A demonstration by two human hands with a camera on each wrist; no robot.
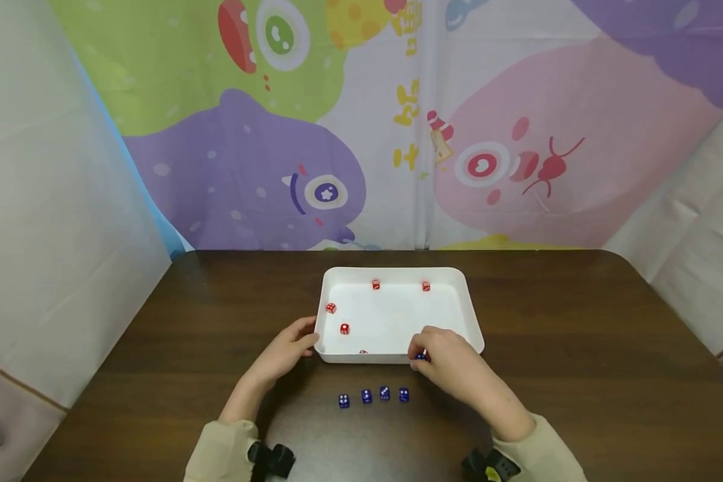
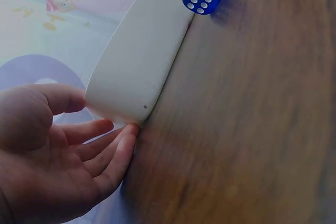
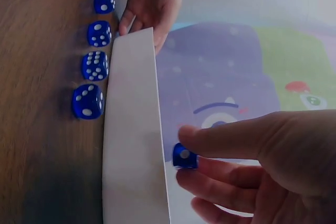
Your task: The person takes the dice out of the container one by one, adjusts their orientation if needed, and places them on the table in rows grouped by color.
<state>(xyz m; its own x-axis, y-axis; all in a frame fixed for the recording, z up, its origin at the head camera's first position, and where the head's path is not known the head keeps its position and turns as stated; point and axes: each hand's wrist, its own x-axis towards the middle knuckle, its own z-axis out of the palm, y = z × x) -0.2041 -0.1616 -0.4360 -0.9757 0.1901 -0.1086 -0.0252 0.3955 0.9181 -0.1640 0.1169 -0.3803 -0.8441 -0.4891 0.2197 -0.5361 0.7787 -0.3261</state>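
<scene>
Above the front rim of a white tray (image 1: 397, 358), near its right end, my right hand (image 1: 452, 365) pinches a blue die (image 3: 185, 156) between thumb and fingers. My left hand (image 1: 286, 351) holds the tray's left front corner. In the left wrist view the thumb of that left hand (image 2: 68, 150) is at the rim and its fingertips are lower on the corner. Several red dice lie inside the tray, among them one red die (image 1: 345, 329) toward the left. The front wall partly hides another red die (image 1: 363, 351).
A row of blue dice with white dots stands on the dark wooden table (image 1: 548, 335) in front of the tray, from the left die (image 1: 344, 401) to the right die (image 1: 404, 395). Behind the table hangs a cartoon-printed curtain (image 1: 385, 201). White fabric is at both sides.
</scene>
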